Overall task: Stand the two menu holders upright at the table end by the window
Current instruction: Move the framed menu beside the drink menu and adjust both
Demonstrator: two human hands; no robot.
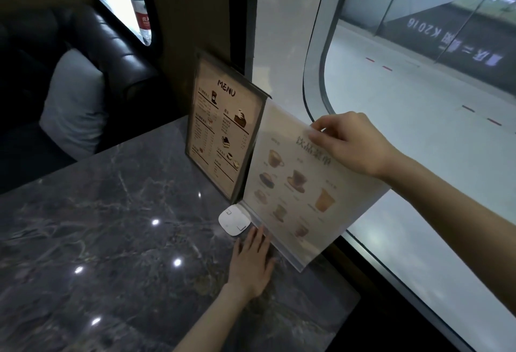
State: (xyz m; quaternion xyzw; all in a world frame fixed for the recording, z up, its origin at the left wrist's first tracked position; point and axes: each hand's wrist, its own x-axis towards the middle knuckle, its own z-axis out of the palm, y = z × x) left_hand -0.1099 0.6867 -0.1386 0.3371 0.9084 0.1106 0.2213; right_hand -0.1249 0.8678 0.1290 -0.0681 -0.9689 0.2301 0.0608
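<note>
Two menu holders stand at the window end of the dark marble table (117, 240). The far one, a brown "MENU" holder (223, 131), is upright by the wall. Nearer me stands a clear acrylic holder with a drinks menu (301, 187), upright on its base along the table's window edge. My right hand (351, 142) pinches its top edge. Flat on the table lies my left hand (252, 263), its fingertips against the holder's clear base.
A small white square device (234, 220) lies on the table at the foot of both holders. A dark leather seat with a grey cushion (72, 100) is at the far left. The large window (418, 86) borders the table on the right.
</note>
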